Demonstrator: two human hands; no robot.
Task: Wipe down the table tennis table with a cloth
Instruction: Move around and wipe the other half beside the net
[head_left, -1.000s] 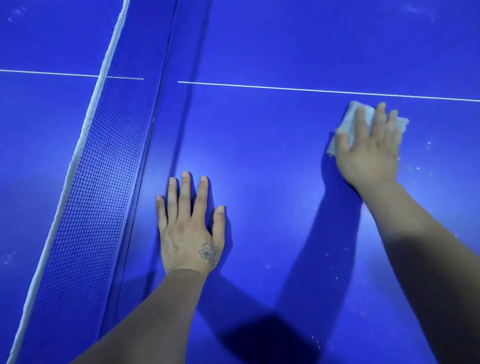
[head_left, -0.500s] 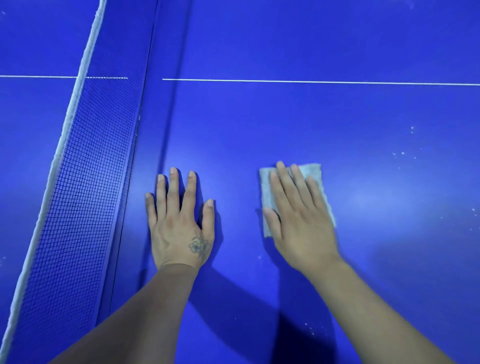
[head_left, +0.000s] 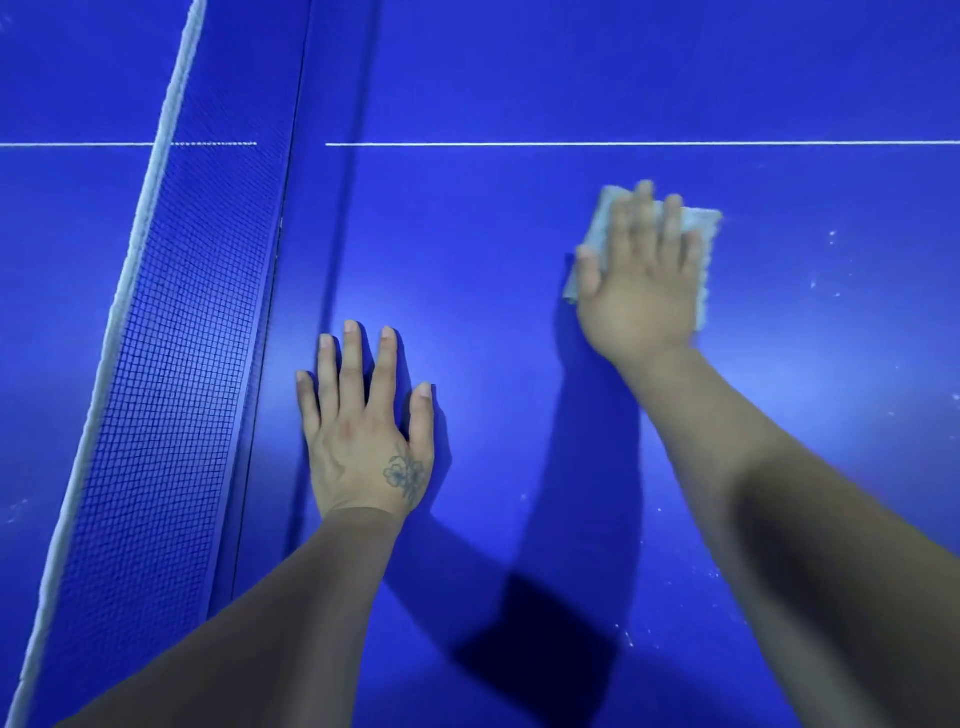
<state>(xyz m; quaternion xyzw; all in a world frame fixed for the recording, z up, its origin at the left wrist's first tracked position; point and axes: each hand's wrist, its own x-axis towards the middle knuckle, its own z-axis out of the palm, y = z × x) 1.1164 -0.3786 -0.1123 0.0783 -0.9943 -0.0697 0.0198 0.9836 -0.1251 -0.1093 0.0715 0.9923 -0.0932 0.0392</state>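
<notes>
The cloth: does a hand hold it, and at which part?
Neither hand grips it. The right hand presses flat on the middle of the cloth; the left hand rests on the bare table.

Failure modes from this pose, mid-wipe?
1. The right hand only presses the cloth flat, so it may slide out or bunch.
2. White specks lie right of the cloth; a short stroke probably leaves them.
3. The left hand rests near the net; a sweep leftward may bump either.
</notes>
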